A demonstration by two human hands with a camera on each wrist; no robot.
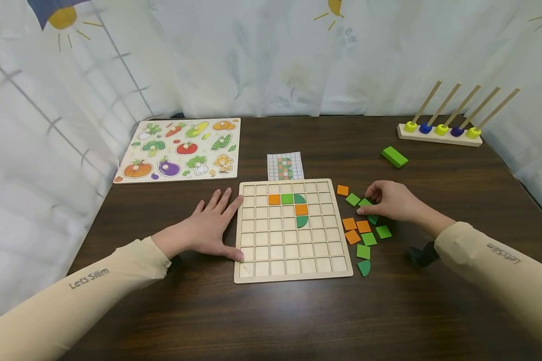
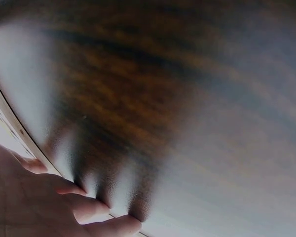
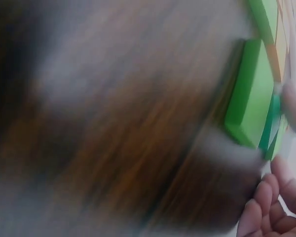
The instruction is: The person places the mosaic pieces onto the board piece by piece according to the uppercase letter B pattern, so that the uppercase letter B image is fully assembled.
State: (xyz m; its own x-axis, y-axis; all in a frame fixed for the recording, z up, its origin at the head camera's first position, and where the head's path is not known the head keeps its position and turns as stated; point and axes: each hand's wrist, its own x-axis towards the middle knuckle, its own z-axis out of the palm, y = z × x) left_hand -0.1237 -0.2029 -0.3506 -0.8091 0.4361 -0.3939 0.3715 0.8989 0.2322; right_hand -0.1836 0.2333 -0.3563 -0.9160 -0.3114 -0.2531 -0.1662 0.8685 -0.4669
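Note:
My left hand (image 1: 210, 225) lies flat with fingers spread at the left edge of a wooden grid board (image 1: 271, 268), its fingertips and thumb on the rim. On the board are orange squares (image 1: 274, 199), a green square (image 1: 287, 199) and dark green quarter-circles (image 1: 301, 221). To the right of the board, my right hand (image 1: 390, 200) pinches a green square tile (image 1: 365, 202) between thumb and curled fingers. A dark green piece (image 1: 373, 219) lies partly hidden under that hand. In the right wrist view, thumb and fingertips bracket the tile's edges, beyond a nearer green tile (image 3: 249, 94).
Loose orange tiles (image 1: 363, 226) and green tiles (image 1: 363, 251) lie right of the board. A pattern card (image 1: 273, 173) touches its far side. Behind are a vegetable puzzle (image 1: 208, 135), a green block (image 1: 395, 157) and a peg stand (image 1: 451, 138) with rings.

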